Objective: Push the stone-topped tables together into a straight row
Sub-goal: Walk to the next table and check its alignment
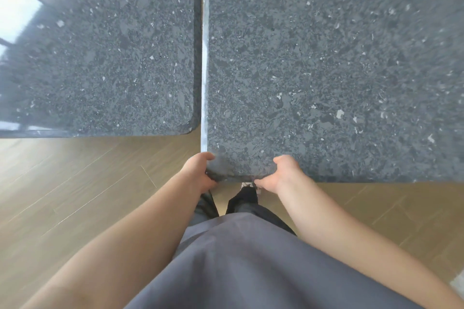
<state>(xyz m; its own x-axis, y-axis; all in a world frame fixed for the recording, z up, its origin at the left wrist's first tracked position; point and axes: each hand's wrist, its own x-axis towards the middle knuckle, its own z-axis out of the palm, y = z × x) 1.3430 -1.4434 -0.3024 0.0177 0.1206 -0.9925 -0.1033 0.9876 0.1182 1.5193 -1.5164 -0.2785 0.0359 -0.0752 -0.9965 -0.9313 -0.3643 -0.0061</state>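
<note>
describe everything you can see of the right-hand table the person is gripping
The right table has a polished dark grey speckled stone top with a bright left edge. It sits alongside the left table, its near edge further forward. The left hand grips its near-left corner; the right hand holds the near edge.

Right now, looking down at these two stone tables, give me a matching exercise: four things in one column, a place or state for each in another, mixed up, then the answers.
Things:
1. left hand
2. right hand
3. left table
4. right table

Places or states:
A. near edge sits farther from the person
B. grips the near left corner of the right table
C. near edge sits closer to the person
D. grips the near edge, beside the corner

Pairs: 1-B, 2-D, 3-A, 4-C
</note>
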